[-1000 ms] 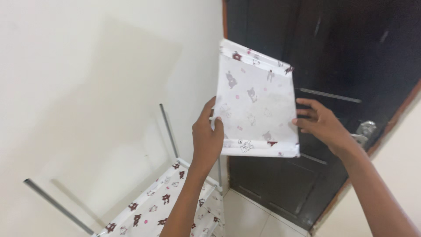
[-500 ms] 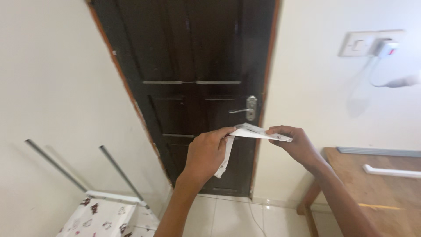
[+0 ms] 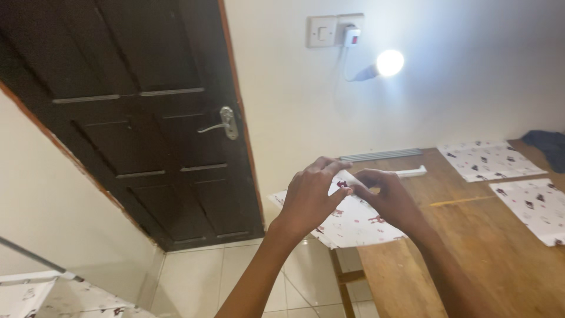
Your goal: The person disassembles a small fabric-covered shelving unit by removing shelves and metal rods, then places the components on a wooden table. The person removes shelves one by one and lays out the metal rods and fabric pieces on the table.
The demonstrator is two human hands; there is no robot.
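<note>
Mid-fold, left hand (image 3: pixel 309 197) and right hand (image 3: pixel 391 200) pinching printed white sheet (image 3: pixel 353 221) at wooden table's (image 3: pixel 471 253) nine-o'clock edge; next probably needing a pressed crease.

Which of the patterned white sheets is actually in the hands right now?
The sheet held by both hands at the table's near corner; the two other sheets lie flat, untouched, farther right.

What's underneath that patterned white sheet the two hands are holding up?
Below the patterned sheet show the wooden table's corner, its leg and pale floor tiles. The left hand and right hand grip its near edge; whatever sits directly behind the sheet is covered.
</note>
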